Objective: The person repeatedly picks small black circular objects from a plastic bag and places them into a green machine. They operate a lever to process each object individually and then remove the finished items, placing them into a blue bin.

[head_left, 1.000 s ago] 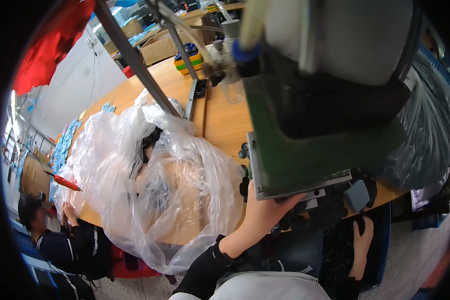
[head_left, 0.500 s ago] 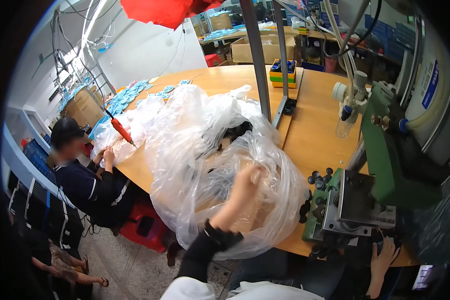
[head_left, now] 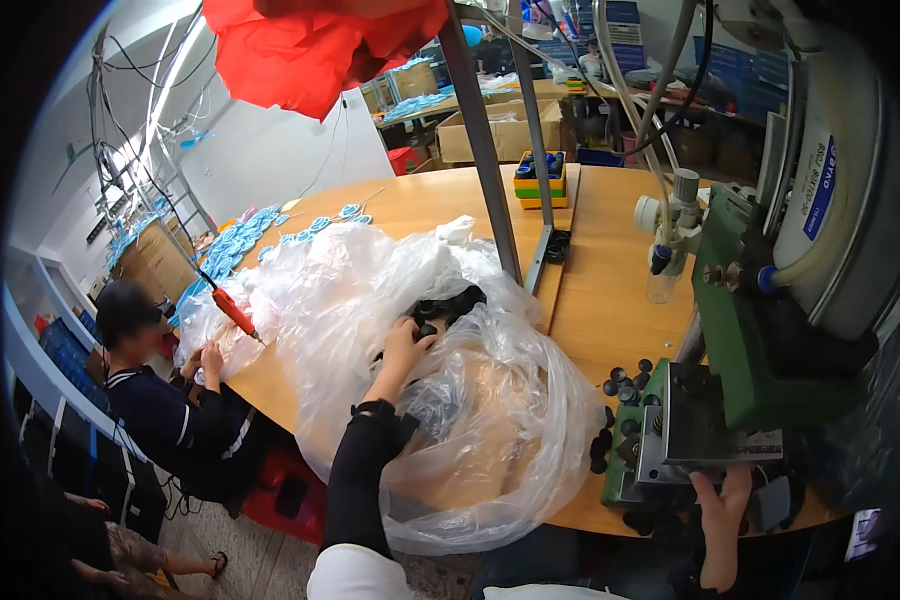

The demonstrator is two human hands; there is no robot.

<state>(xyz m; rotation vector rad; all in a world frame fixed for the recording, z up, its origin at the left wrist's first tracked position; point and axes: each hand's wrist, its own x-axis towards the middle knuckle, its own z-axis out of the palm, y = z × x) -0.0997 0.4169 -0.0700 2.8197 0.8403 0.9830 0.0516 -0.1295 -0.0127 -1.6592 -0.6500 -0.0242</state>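
Note:
A large clear plastic bag (head_left: 320,290) lies spread over the table, with a pile of black parts (head_left: 460,303) showing in its opening. My left hand (head_left: 404,352) reaches into that opening, fingers curled on a small black part at the near side of the pile. On the right stands a green press (head_left: 740,340) with a metal block (head_left: 705,400) in it. Just below the block is my right hand (head_left: 725,505), its thumb at the block's lower edge and its fingertips hidden beneath it. Small black round pieces (head_left: 625,380) lie beside the press.
A metal upright frame (head_left: 485,140) rises from the table behind the bag. Farther back sits a yellow and green bin (head_left: 540,182) of dark parts. A red screwdriver (head_left: 235,312) hangs at left near a seated co-worker (head_left: 170,400). Red material (head_left: 320,50) hangs overhead.
My left hand has moved left and away from me, from above the bag to the black parts. My right hand has shifted left and up to the press's block. The view has tilted upward.

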